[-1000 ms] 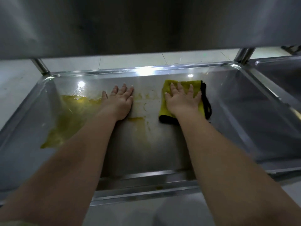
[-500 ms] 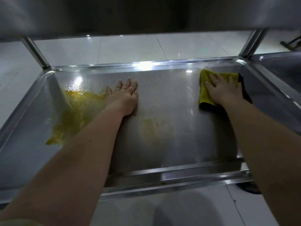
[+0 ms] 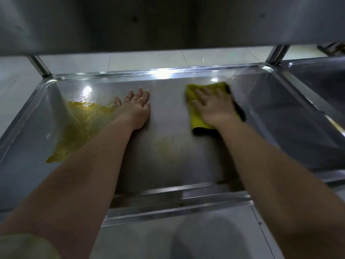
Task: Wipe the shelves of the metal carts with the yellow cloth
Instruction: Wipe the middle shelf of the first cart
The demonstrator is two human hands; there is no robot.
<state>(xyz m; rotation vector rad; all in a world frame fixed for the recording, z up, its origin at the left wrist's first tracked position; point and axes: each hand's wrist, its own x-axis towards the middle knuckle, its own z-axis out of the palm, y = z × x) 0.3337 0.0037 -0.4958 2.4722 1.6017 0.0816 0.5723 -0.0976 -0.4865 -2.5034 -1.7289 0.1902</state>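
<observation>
Shelving of a steel cart fills the view: the upper shelf (image 3: 168, 25) overhangs from 12 o'clock, which in my judgement explains why the person reaches in low with both arms extended. Beneath it the lower shelf (image 3: 168, 71), a shallow rimmed tray, is the surface being worked. Its raised lip would hold liquid in, so soil must be lifted out and not pushed off. A neighbouring cart (image 3: 317, 75) stands just beside it at 3 o'clock, with no hand on its tray. On the lower shelf a yellow spill (image 3: 82, 124) lies wet and glossy at 9 o'clock, unwiped, trailing toward the near left corner. The yellow cloth (image 3: 195, 116), folded with a dark layer showing along its near and right edges, lies flat on the metal at 2 o'clock, well apart from the spill. The right hand (image 3: 214, 107) rests palm-down on top of it, fingers spread and straight, pressing and not gripping. A flat palm likely carries pressure across the whole pad. The left hand (image 3: 135, 109) lies palm-down on bare metal at 11 o'clock, fingers straight and close together, holding nothing, just beside the spill's margin; it appears to serve as a brace. A faint yellowish film (image 3: 166, 144) sits near centre toward 6 o'clock, judged residue needing a further pass.
</observation>
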